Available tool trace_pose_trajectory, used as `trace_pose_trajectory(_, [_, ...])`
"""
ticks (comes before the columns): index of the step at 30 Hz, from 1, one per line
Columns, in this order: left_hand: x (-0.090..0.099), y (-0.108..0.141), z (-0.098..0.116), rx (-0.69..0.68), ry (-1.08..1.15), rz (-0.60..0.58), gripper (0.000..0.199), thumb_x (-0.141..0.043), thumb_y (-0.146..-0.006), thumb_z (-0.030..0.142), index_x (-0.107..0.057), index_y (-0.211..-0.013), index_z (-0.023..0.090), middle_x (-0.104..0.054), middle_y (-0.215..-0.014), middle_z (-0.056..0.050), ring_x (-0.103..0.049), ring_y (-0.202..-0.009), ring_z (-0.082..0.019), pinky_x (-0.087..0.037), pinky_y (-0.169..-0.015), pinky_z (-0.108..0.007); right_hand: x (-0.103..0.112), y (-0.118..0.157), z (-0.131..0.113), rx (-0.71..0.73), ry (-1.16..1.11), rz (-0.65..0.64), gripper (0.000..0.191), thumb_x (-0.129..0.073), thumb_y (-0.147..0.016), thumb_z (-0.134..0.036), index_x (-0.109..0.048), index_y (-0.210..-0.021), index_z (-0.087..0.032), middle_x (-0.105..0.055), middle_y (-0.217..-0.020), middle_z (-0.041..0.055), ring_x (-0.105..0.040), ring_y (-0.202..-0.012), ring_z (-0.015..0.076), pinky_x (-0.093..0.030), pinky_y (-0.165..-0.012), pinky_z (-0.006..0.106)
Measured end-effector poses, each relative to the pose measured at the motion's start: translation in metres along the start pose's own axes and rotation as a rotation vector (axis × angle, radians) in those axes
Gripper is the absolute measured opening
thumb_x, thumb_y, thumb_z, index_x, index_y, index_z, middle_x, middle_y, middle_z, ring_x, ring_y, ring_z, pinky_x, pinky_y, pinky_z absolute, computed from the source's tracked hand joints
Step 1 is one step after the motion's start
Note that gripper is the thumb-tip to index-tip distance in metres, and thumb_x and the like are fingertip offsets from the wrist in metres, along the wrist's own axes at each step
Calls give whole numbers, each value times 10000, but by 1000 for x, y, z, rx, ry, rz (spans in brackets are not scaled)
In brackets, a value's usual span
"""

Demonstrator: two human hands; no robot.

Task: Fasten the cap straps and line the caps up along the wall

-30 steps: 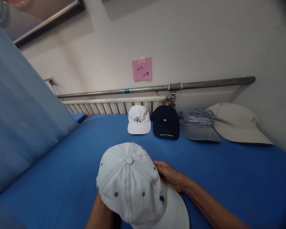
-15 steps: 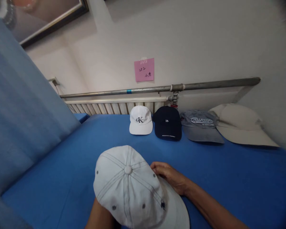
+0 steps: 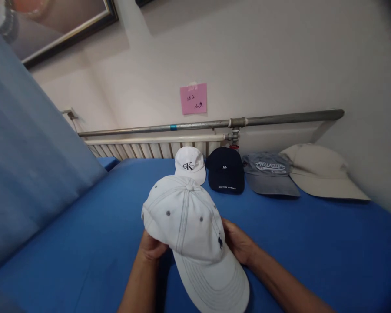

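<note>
A pale grey-white baseball cap (image 3: 185, 221) with a small dark emblem is held up over the blue surface, its brim pointing down toward me and to the right. My left hand (image 3: 154, 248) grips the cap's left edge from below, its fingers partly hidden under the crown. On the other side my right hand (image 3: 237, 241) is closed on the right edge, with the fingertips behind the cap. Beyond stands a row of caps: a white cap (image 3: 189, 161) partly covered by the held one, a navy cap (image 3: 226, 171), a grey-blue cap (image 3: 270, 171) and a beige cap (image 3: 319, 167).
The blue-covered table (image 3: 84, 234) reaches back to a white radiator (image 3: 143, 151) and a metal pipe (image 3: 280, 118) along the wall. A blue curtain (image 3: 29, 161) hangs at left. A pink note (image 3: 193, 99) is taped to the wall, and a framed picture (image 3: 61, 26) hangs upper left.
The held cap has moved away from me and tilted, so more of its front and brim shows. My left hand has come into view under its left edge.
</note>
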State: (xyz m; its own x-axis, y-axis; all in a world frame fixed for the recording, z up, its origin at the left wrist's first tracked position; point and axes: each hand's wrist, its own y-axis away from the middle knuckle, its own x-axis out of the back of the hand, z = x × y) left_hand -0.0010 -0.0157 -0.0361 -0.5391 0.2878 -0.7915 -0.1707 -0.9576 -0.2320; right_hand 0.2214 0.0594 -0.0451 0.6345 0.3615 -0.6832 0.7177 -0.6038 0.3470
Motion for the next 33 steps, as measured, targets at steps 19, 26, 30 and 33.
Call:
trace_pose_trajectory(19, [0, -18, -4, -152, 190, 231, 267, -504, -886, 127, -747, -986, 168, -750, -1005, -41, -698, -973, -168, -508, -939, -262, -5, -3, 0, 95, -220, 183, 101, -635, -735, -187, -641, -634, -181, -660, -582, -24, -602, -575, 139, -484, -643, 267])
trace_pose_trajectory(26, [-1, -21, -4, -90, 275, -60, 293, -494, -918, 187, -694, -1129, 151, -693, -1154, -20, -613, -1136, -118, -343, -1079, -199, -12, 1, 0, 123, -217, 188, 91, -616, -721, -197, -617, -631, -185, -650, -576, -32, -604, -568, 130, -478, -622, 249])
trace_pose_trajectory(30, [-4, -24, -5, -80, 253, -89, 300, -491, -913, 208, -701, -1118, 144, -698, -1145, -36, -619, -1128, -130, -304, -1101, -207, -11, 2, 1, 85, -180, 139, 138, -592, -771, -283, -665, -749, -169, -693, -647, 5, -637, -618, 166, -501, -688, 291])
trace_pose_trajectory(33, [-1, -23, -4, -86, 238, -45, 291, -486, -901, 198, -724, -1068, 186, -722, -1096, -24, -641, -1097, -142, -328, -1098, -243, -9, 2, 2, 76, -167, 108, 173, -569, -799, -314, -673, -785, -176, -702, -670, 8, -654, -651, 180, -506, -737, 309])
